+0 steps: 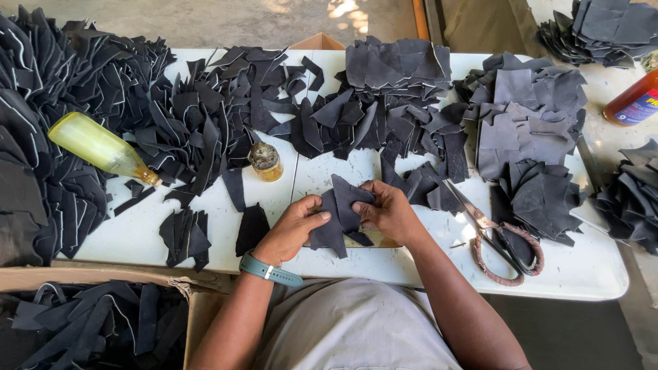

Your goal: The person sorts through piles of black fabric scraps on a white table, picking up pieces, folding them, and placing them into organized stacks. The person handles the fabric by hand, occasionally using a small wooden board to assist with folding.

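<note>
Centrally, both hands' fingers [322,218] pinching black leather pieces [340,214], orange-labelled bottle [634,101] far right

Thing held: black leather pieces [340,214], flat, dark and matte with jagged, irregular edges.
Make-up: two or more cut scraps overlapping, one pointed corner sticking upward, another hanging down toward the table edge.
Pose: lifted slightly, tilted, faces toward the camera.
Place: over the white table's near edge, centre of view.
Grip: pinched at both sides, thumbs on top.
</note>
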